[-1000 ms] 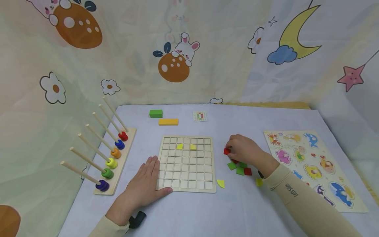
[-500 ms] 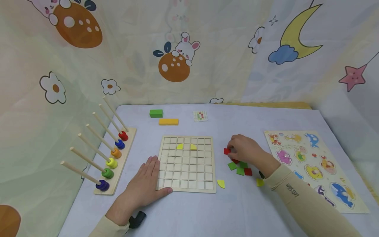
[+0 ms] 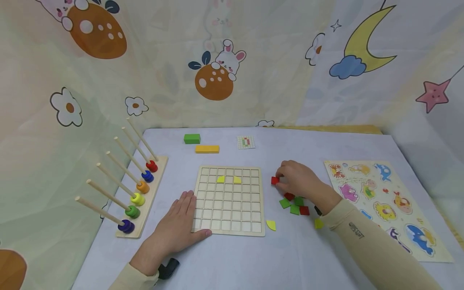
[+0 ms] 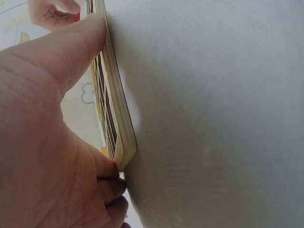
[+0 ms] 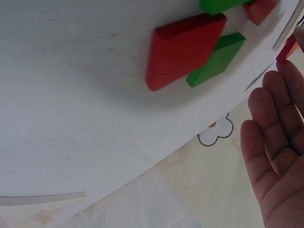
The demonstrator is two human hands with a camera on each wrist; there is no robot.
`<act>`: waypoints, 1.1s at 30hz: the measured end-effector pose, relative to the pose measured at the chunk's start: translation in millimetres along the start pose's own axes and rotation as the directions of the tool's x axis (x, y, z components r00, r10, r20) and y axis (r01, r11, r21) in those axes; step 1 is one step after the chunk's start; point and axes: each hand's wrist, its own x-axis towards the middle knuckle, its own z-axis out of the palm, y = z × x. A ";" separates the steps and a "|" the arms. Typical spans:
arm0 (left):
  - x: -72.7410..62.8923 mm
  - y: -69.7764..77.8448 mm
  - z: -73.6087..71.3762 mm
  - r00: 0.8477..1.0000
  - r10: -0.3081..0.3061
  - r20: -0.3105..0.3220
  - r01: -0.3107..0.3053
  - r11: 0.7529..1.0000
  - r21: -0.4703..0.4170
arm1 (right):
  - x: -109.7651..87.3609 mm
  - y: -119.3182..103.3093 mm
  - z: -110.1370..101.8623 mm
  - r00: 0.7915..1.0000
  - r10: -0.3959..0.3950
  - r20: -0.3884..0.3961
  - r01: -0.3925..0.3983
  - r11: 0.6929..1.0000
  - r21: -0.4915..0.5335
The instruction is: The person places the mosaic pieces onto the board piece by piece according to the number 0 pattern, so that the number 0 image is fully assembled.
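My right hand (image 3: 301, 179) pinches a small red square tile (image 3: 274, 181) to the right of a wooden grid board (image 3: 227, 207). In the right wrist view, that red tile (image 5: 286, 49) sits between thumb and fingertip. Below the hand lie several loose green tiles (image 3: 284, 203) and red tiles (image 3: 304, 210). Two yellow quarter-round pieces (image 3: 220, 179) occupy cells in the board's upper part. With fingers straight along the board's left edge, my left hand (image 3: 176, 223) rests there; its thumb (image 4: 88, 38) touches the near edge. One more yellow quarter-round piece (image 3: 271, 225) lies by the near right corner.
On the left stands a wooden peg rack (image 3: 161, 171) with coloured rings. A green block (image 3: 192, 139), a yellow block (image 3: 207, 149) and a small pattern card (image 3: 246, 142) lie at the back. An animal puzzle board (image 3: 386, 225) is under the right sleeve's far side.
My right hand has lifted slightly away from the loose tiles with the red tile, moving a little left and back. The left hand keeps its place.
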 end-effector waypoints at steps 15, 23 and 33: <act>2.1 -2.1 2.1 1.000 -0.007 -0.003 0.007 1.000 0.006 | 19.9 -26.0 -7.8 0.999 -0.030 -0.015 0.030 0.999 -0.021; 1.5 -1.5 1.8 1.000 -0.005 0.000 0.005 1.000 0.001 | 28.7 -38.3 -9.2 0.997 -0.071 -0.026 0.070 0.997 -0.028; 0.3 -1.5 0.6 1.000 -0.006 0.000 0.006 1.000 0.011 | 41.7 -64.2 -12.7 0.992 -0.117 -0.041 0.116 0.993 -0.026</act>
